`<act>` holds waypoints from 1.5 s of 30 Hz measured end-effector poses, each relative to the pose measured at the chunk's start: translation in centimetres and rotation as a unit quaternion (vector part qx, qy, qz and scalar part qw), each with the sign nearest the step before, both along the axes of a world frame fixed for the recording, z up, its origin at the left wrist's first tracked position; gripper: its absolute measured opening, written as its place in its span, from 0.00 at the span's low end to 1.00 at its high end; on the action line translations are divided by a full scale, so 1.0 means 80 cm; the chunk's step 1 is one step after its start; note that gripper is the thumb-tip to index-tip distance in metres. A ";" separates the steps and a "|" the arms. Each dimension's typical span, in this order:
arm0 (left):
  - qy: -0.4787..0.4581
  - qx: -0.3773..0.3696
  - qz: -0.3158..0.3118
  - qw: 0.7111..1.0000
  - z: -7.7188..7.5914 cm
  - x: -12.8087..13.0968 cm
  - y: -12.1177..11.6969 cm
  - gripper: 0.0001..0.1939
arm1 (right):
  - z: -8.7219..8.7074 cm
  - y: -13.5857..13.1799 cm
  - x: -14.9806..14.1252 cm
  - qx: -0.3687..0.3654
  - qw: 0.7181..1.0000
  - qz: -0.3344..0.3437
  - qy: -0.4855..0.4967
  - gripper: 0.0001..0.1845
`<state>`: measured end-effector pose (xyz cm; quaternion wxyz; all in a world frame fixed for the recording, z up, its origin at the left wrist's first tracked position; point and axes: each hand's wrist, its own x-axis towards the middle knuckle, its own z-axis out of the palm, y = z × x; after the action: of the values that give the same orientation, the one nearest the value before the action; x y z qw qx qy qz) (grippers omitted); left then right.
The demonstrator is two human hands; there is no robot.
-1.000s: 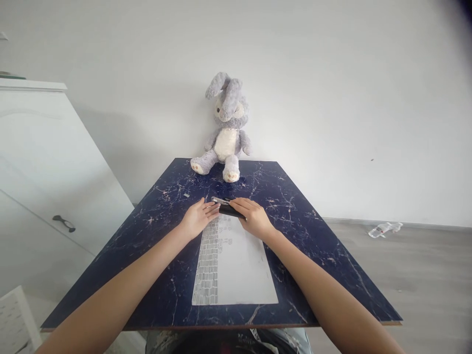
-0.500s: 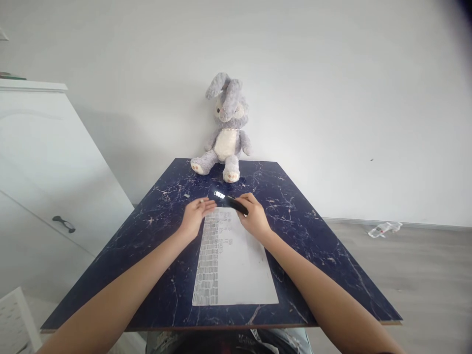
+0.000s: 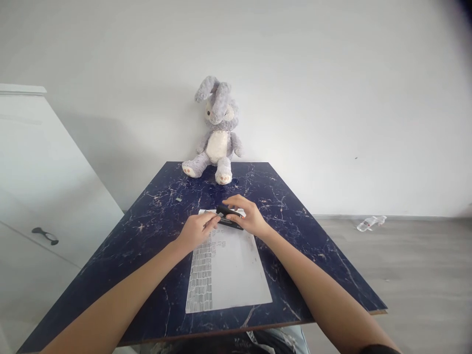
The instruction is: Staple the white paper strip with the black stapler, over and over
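My right hand (image 3: pixel 250 216) grips a black stapler (image 3: pixel 232 224) above the far end of a paper sheet (image 3: pixel 238 278). The stapler's arm and base look spread apart towards the left. From the left, my left hand (image 3: pixel 197 231) pinches a small silvery strip of staples (image 3: pixel 220 215) at the stapler's end; fingers partly hide it. Light grey rows of short strokes run down the sheet's left side, with faint writing beside them. The sheet lies flat on a dark blue marbled table (image 3: pixel 295 246).
A grey plush rabbit (image 3: pixel 218 130) sits at the table's far edge against the wall. A small pale scrap (image 3: pixel 179 199) lies left of the sheet. A white cabinet (image 3: pixel 47 172) stands on the left; a clear plastic item (image 3: pixel 370 223) is on the floor at right.
My left hand has closed from spread fingers into a pinch and come to the stapler. The stapler has been lowered and turned, its shiny end no longer pointing up. The view has shifted slightly.
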<state>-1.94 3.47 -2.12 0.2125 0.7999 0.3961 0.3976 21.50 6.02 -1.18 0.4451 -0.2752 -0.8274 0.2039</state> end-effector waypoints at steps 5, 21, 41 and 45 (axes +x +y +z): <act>0.014 -0.004 -0.071 0.997 0.002 0.005 -0.003 0.20 | 0.006 -0.008 -0.004 0.052 0.993 0.105 0.019 0.10; 0.215 0.034 0.307 0.926 -0.046 -0.145 0.124 0.20 | -0.050 0.094 0.145 -0.100 0.897 -0.419 -0.100 0.07; 0.255 0.024 0.304 0.918 -0.023 -0.120 0.102 0.13 | -0.054 0.094 0.128 0.045 0.912 -0.401 -0.074 0.11; 0.101 0.068 0.191 0.974 -0.020 -0.084 0.084 0.10 | -0.040 0.069 0.068 -0.041 0.961 -0.271 -0.034 0.13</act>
<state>-8.68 10.22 -3.75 0.0366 0.7580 0.5328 0.3744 26.91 11.51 -4.35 0.4441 -0.5141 -0.7270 0.0999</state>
